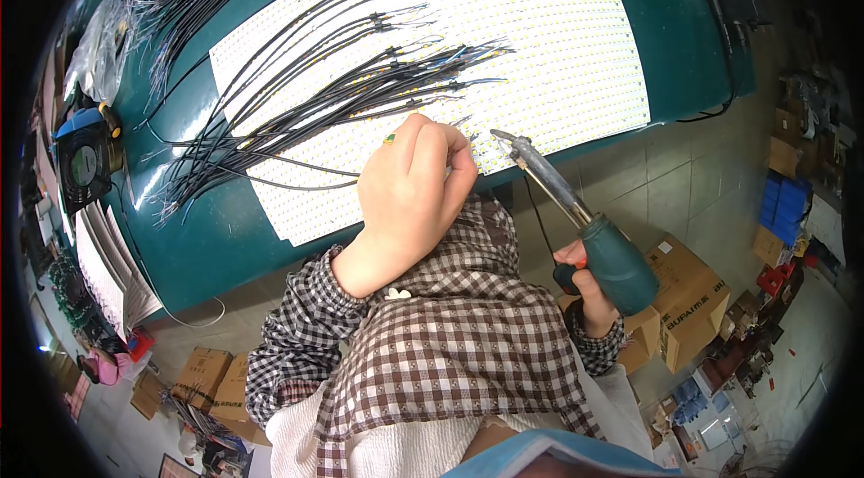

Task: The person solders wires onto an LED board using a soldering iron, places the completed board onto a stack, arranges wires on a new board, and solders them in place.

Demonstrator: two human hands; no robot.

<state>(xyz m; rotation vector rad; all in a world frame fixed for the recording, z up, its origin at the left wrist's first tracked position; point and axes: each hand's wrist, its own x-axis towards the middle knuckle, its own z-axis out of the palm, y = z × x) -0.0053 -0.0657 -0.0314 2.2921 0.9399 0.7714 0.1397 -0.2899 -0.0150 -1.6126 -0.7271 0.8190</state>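
Left fingers [441,140] pinching wire end onto LED panel [540,37] | right hand [585,284] clenched around soldering iron [576,212]; joint pending; tip must drop steadily

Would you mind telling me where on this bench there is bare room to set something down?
The green table is bare in the strip right of the white LED sheet, and in the near edge band left of the left hand. The sheet's left half is crowded with black wires; the right hand holds the soldering iron off the near edge.
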